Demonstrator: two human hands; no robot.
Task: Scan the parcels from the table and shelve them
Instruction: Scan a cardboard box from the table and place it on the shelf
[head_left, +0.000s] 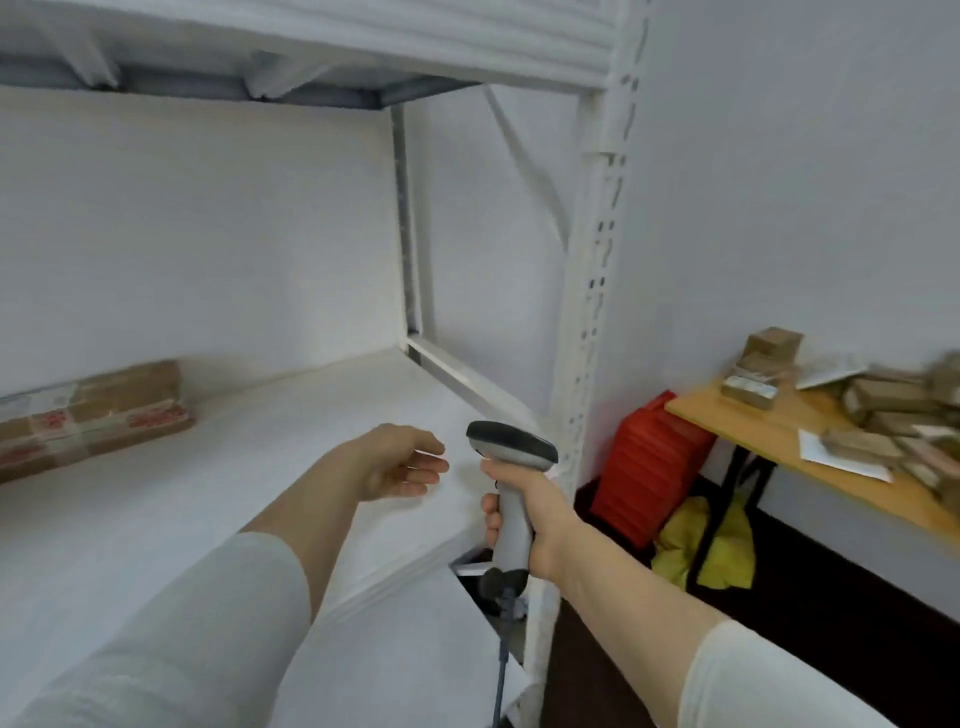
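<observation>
Right hand (524, 512) grips the scanner (511, 483) off the shelf's (363, 415) front right corner, left hand (400, 462) loose and empty, a parcel (88, 415) at its left edge.

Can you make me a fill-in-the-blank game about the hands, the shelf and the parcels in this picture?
1. The right hand grips a grey ____.
2. The left hand is open and holds ____.
3. One brown parcel lies on the white ____.
4. The pile of parcels sits on the wooden ____.

Missing words: scanner; nothing; shelf; table.
</observation>
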